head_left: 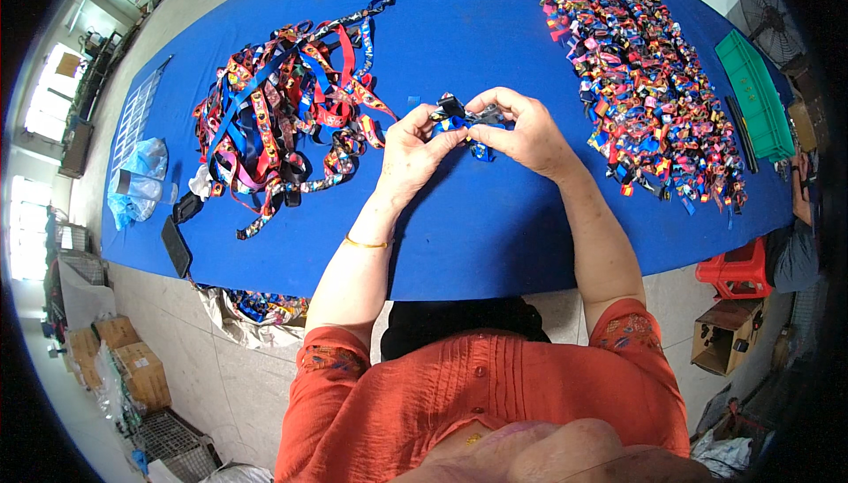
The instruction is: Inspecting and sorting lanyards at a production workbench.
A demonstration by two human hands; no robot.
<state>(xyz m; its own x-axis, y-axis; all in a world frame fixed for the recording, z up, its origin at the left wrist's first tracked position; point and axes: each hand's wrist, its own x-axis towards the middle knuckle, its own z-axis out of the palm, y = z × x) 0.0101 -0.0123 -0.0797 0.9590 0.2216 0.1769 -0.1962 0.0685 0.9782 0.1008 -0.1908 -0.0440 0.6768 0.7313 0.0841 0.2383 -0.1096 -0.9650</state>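
From the near edge of the blue cloth-covered tabletop, bare cloth reaches the left hand and right hand, both grips pinching a bunched blue-and-black fabric strap between a tangled multicoloured ribbon heap, left, and densely packed colourful strap bundles, right.

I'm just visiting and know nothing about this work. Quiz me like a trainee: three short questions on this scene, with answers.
1. True or false: the green tray lies right of the strap heap.
2. What circles the left arm?
A) a watch
B) a bracelet
C) a bandage
3. Which hand holds the small bundle: left, right or both?

Key:
1. True.
2. B.
3. Both: left hand and right hand.
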